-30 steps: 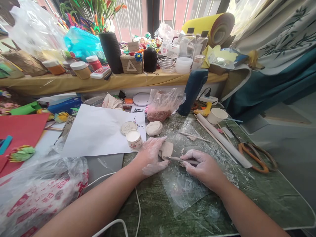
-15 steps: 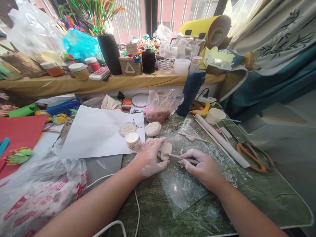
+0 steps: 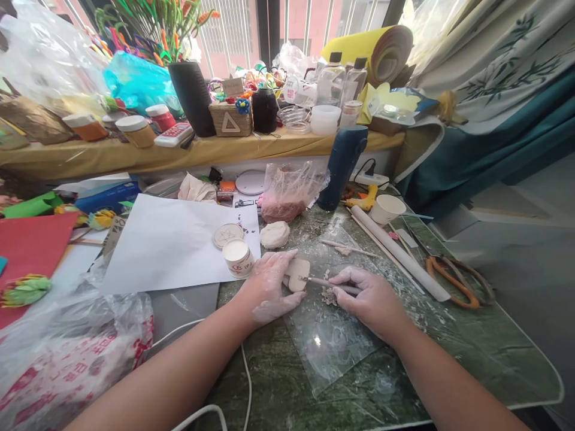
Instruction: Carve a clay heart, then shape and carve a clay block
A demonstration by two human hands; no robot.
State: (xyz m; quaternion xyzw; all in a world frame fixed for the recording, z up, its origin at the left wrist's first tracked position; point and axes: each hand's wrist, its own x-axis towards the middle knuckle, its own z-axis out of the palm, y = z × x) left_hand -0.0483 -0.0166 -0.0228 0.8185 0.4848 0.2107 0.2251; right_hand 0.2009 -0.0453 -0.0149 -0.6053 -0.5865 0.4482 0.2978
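A flat beige clay piece lies on a clear plastic sheet on the green table. My left hand, dusted white, rests on the clay's left side with its fingers laid flat and holds it down. My right hand is closed around a thin sculpting tool whose tip touches the clay's right edge. Clay crumbs lie just under the tool. A lump of pale clay sits behind my left hand.
A small white jar and its lid stand on white paper. A bag of clay, a dark bottle, a paper cup, a white rolling rod and orange scissors lie behind and to the right. A plastic bag sits left.
The hands keep their grip; the tool tip has shifted slightly along the clay's edge and a few more crumbs lie below it. The view has drifted a little.
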